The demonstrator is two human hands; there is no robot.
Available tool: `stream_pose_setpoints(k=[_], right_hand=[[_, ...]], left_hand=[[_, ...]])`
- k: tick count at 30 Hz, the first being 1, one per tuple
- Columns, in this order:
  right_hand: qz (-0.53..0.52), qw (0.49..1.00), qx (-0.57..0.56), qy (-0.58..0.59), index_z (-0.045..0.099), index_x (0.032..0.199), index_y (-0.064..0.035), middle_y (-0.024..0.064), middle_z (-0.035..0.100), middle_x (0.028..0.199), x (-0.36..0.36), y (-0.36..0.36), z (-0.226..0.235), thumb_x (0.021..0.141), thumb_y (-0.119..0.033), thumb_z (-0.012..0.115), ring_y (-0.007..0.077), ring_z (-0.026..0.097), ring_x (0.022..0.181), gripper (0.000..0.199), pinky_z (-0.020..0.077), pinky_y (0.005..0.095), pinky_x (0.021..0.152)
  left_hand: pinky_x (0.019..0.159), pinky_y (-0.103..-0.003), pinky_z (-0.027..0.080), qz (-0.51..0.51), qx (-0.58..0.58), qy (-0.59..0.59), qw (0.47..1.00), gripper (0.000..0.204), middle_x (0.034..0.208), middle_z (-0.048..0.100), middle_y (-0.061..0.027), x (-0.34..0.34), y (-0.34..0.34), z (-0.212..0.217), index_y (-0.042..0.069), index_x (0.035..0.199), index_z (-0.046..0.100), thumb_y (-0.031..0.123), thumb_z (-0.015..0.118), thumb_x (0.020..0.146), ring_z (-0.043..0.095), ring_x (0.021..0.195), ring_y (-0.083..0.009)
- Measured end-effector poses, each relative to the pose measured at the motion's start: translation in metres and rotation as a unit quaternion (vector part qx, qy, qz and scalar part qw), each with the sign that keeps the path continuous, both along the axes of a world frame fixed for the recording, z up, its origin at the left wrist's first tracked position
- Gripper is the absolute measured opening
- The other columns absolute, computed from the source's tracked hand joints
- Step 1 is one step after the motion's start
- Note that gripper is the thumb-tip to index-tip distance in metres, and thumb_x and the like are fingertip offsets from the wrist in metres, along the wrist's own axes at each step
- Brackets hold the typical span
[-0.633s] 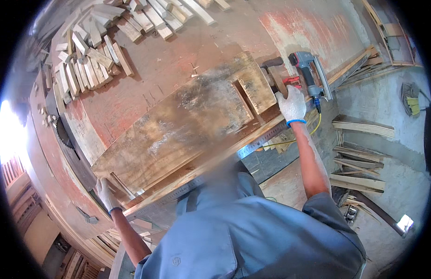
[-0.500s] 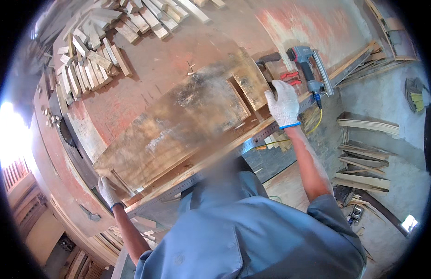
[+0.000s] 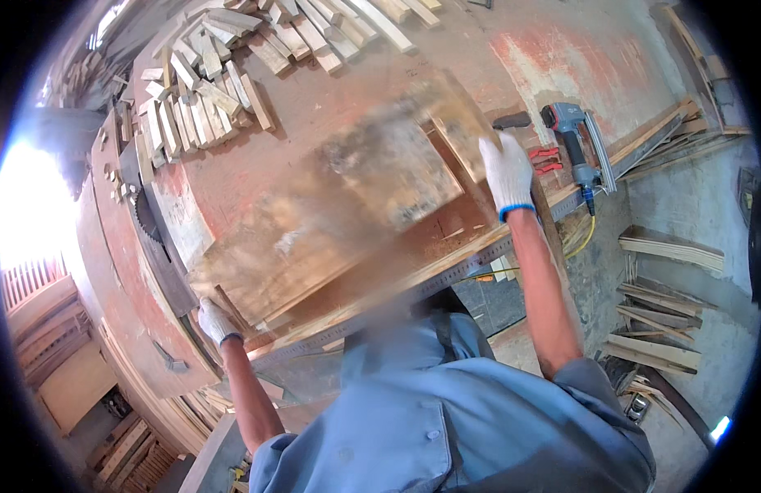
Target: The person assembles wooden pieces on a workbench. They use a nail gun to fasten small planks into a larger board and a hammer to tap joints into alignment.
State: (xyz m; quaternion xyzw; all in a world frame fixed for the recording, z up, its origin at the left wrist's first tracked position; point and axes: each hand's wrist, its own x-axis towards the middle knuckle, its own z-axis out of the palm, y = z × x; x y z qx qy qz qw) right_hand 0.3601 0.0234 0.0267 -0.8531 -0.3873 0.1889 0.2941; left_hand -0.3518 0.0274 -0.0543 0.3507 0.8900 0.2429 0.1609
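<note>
A large stained wooden panel [image 3: 290, 259] lies at a slant across the bench, partly blurred. My left hand [image 3: 219, 320], in a white knit glove, is closed round its left end beside a narrow wooden strip. At the opposite end, my right hand [image 3: 508, 172], gloved in white with a blue cuff, grips the panel's right edge. Its fingertips are partly hidden at that edge. A slot-like gap runs across the panel near its right end. Just past my right hand lie red-handled pliers [image 3: 546, 160] and a grey nail gun [image 3: 571, 135].
Several short wood strips [image 3: 216, 90] are heaped at the far left of the bench [image 3: 347, 94]. A toothed saw blade [image 3: 144, 215] shows at the left. Along the near edge runs a metal ruler [image 3: 429, 286]. A yellow air hose [image 3: 584, 238] hangs from the nail gun.
The panel has shifted away from the near bench edge, widening the strip of bench there. Both hands moved with it. The whole view has also shifted a little.
</note>
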Motion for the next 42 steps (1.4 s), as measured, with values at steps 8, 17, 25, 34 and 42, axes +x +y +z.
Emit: stream_pose_setpoints(k=[8, 17, 25, 34, 42], right_hand=[[0.086, 0.994, 0.029, -0.057, 0.064, 0.136, -0.0001, 0.0258, 0.066, 0.136, -0.005, 0.082, -0.027, 0.096, -0.036, 0.064, 0.0426, 0.061, 0.128, 0.053, 0.0477, 0.0518, 0.109], [0.133, 0.988, 0.055, -0.061, 0.068, 0.131, -0.0032, 0.0219, 0.068, 0.133, 0.016, 0.072, -0.051, 0.097, -0.025, 0.06, 0.0407, 0.063, 0.125, 0.042, 0.0486, 0.0475, 0.109], [0.145, 0.986, 0.087, -0.011, 0.066, 0.135, -0.0023, 0.0211, 0.067, 0.137, 0.018, 0.079, -0.05, 0.099, -0.023, 0.059, 0.0394, 0.061, 0.129, 0.042, 0.048, 0.0441, 0.111], [0.149, 0.98, 0.128, -0.001, 0.067, 0.135, -0.0063, 0.0222, 0.068, 0.134, 0.022, 0.079, -0.051, 0.1, -0.027, 0.057, 0.041, 0.062, 0.128, 0.042, 0.0483, 0.0451, 0.11], [0.167, 0.974, 0.018, -0.15, 0.065, 0.136, -0.0062, 0.0206, 0.068, 0.135, 0.016, 0.073, -0.06, 0.102, -0.031, 0.057, 0.0393, 0.061, 0.13, 0.043, 0.0472, 0.0456, 0.111]], left_hand=[[0.08, -0.033, 0.047, -0.123, 0.072, -0.124, 0.982, 0.035, 0.091, 0.059, -0.0014, -0.016, 0.036, 0.039, -0.004, 0.113, 0.067, 0.027, 0.055, 0.105, 0.054, 0.085, -0.0145], [0.12, -0.036, 0.035, -0.139, -0.06, -0.034, 0.988, 0.07, 0.163, 0.043, -0.0236, 0.031, -0.029, 0.06, -0.009, 0.16, 0.034, 0.028, 0.055, 0.104, 0.046, 0.147, -0.0304], [0.123, -0.037, 0.031, -0.156, -0.033, -0.012, 0.987, 0.07, 0.167, 0.039, -0.0233, 0.033, -0.038, 0.054, -0.008, 0.161, 0.033, 0.028, 0.056, 0.106, 0.042, 0.151, -0.0317], [0.128, -0.036, 0.024, -0.178, -0.022, 0.009, 0.984, 0.07, 0.169, 0.035, -0.0224, 0.011, -0.046, 0.038, -0.007, 0.161, 0.033, 0.032, 0.057, 0.108, 0.034, 0.156, -0.0319], [0.129, -0.039, 0.022, -0.305, -0.02, 0.026, 0.952, 0.074, 0.172, 0.029, -0.0191, 0.019, -0.058, 0.042, 0.0, 0.165, 0.03, 0.019, 0.068, 0.103, 0.029, 0.159, -0.0301]])
